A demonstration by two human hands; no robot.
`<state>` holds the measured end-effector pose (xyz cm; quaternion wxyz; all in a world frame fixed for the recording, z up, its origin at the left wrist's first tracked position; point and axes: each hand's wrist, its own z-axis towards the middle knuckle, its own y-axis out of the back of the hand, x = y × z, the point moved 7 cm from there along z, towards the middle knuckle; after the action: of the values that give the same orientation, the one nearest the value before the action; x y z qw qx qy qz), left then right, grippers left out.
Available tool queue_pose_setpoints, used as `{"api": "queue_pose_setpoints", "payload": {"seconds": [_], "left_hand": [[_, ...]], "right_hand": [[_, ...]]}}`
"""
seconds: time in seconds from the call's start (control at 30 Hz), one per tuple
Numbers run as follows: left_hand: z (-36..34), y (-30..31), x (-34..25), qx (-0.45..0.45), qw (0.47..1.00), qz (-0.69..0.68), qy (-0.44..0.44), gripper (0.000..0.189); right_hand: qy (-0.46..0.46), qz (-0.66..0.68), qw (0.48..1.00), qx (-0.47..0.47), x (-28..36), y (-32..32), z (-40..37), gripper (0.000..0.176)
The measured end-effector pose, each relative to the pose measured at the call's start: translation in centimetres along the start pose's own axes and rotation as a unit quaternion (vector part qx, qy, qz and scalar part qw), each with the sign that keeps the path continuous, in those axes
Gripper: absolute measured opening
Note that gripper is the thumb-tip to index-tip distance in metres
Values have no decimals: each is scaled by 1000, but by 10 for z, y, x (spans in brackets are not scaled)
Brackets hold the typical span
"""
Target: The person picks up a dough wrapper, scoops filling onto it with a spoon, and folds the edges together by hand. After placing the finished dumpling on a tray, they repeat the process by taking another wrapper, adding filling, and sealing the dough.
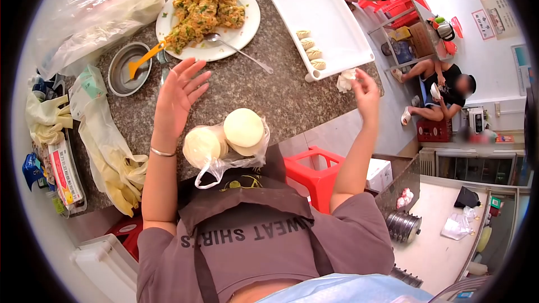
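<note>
Granite table [269, 98]: left hand [178, 96] spread open, 10 o'clock; right hand [366, 94], 2 o'clock, grip unclear; tray [337, 14], 4 dumplings [310, 49], 1 o'clock; tiled floor [337, 134] alongside.

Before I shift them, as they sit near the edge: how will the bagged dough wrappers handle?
The bagged dough wrappers probably flop: thin discs in loose, crinkled plastic. The tilted stacks look apt to slide apart if pushed.

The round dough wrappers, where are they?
Head view, centre: the dough wrappers sit bagged on the counter near its edge, right of the left hand.
</note>
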<state>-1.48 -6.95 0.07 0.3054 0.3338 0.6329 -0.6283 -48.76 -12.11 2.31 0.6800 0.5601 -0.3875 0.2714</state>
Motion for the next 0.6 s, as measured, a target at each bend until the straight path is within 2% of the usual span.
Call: {"api": "queue_pose_setpoints", "payload": {"seconds": [0.03, 0.07, 0.1, 0.2, 0.23, 0.3, 0.37, 0.43, 0.47, 0.5, 0.53, 0.6], "left_hand": [[-1, -5, 3, 37, 997, -63, 29, 64], [-1, -4, 4, 27, 997, -60, 31, 64], [-2, -13, 7, 71, 991, -98, 52, 71], [-4, -17, 10, 141, 976, -147, 75, 82], [-6, -17, 9, 138, 979, -127, 78, 84], [-7, -18, 6, 133, 979, -127, 88, 87], [-10, -21, 7, 135, 975, -143, 99, 89], [-11, -27, 10, 167, 970, -138, 109, 91], [-11, -26, 13, 169, 970, -135, 108, 91], [-12, -26, 15, 178, 965, -160, 111, 92], [-14, -28, 12, 185, 958, -185, 113, 93], [-15, -27, 8, 171, 960, -197, 102, 94]], "right_hand": [[77, -109, 990, -41, -15, -9, -10, 24], [155, -212, 962, -76, -18, -19, -21, 21], [179, -191, 959, -111, -16, -19, -26, 19], [119, -139, 983, -26, 3, -23, -32, 16], [134, -128, 983, -11, 19, -37, -33, 16], [193, 87, 977, -6, 55, -55, -48, 16], [241, 79, 967, 25, 123, -93, -66, 17], [289, 90, 947, 103, 160, -146, -76, 19], [365, 68, 920, 121, 185, -167, -88, 22], [373, 78, 905, 190, 205, -190, -99, 22], [417, 60, 877, 232, 217, -211, -108, 24], [485, 7, 837, 254, 226, -240, -113, 26]]}}
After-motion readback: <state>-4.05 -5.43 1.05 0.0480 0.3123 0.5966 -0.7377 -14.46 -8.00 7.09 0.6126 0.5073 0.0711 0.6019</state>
